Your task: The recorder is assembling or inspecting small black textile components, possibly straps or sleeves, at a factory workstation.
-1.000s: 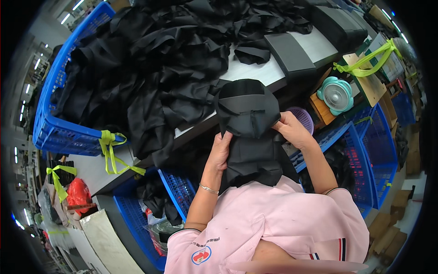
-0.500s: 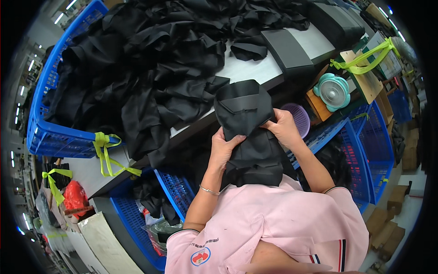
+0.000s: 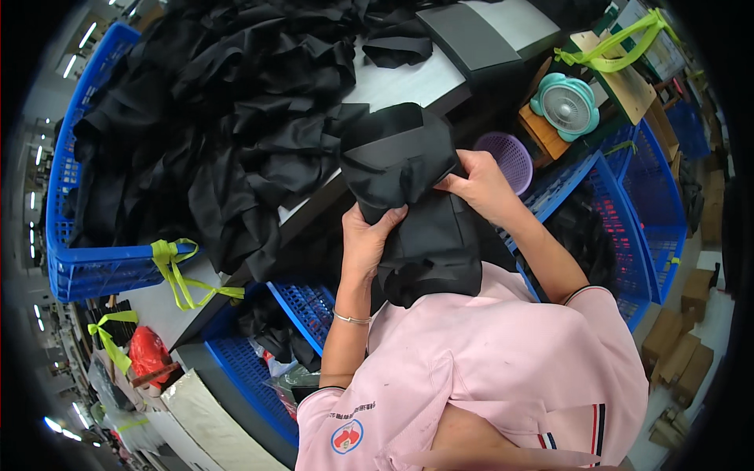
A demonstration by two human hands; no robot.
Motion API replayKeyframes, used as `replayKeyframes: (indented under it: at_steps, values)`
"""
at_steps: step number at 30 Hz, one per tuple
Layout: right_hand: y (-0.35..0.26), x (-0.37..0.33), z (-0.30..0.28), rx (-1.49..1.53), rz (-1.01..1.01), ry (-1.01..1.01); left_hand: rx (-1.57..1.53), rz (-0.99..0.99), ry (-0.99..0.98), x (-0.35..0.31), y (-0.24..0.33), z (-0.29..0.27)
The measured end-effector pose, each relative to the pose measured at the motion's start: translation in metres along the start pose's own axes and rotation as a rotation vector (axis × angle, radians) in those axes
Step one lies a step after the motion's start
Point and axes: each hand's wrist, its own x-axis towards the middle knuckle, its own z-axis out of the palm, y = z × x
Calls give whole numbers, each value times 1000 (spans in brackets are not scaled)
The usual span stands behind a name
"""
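A black fabric piece (image 3: pixel 430 224) hangs between my two hands in front of my chest. Its upper part is folded over into a rounded, pouch-like shape, and the lower part reaches down to my pink shirt. My left hand (image 3: pixel 367 237) pinches its left edge, with the thumb pressed on the cloth. On the other side, my right hand (image 3: pixel 481 187) grips the right edge between thumb and fingers. The fingers behind the cloth are partly hidden. Beyond it, a large heap of similar black fabric pieces (image 3: pixel 204 133) covers much of the table.
A blue plastic basket (image 3: pixel 102 263) with a yellow-green tie holds part of the heap at left. Blue crates (image 3: pixel 302 310) stand below the table on both sides. To the right are a purple basket (image 3: pixel 506 161), a teal fan (image 3: pixel 567 108) and cardboard boxes (image 3: pixel 679 361).
Both hands have moved up and slightly left in the picture with the fabric piece, whose rounded top now looks fuller. The whole view has shifted a little too.
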Motion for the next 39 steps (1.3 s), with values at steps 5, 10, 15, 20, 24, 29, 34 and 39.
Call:
replayKeyframes:
  at_steps: [5,10,15,20,24,29,34,39]
  values:
    - [8,-2,-16,314,193,-158,-169,-12,-33,4,-3,-10]
    - [35,11,-9,537,142,-237,-462,-162,-107,7,-3,-3]
    - [54,14,7,-384,-180,209,-184,-62,-23,5,-15,7]
    - [37,8,-14,267,100,-144,-48,-17,27,10,-26,-11]
    - [57,0,-64,901,137,-310,-192,-50,96,12,-20,-21]
    - [45,-18,-24,460,272,-275,-204,-3,98,8,-17,-18]
    - [60,-34,17,363,77,88,-125,-7,18,-7,-11,4]
    - [29,-46,21,356,-8,269,-147,-44,3,-28,-25,2]
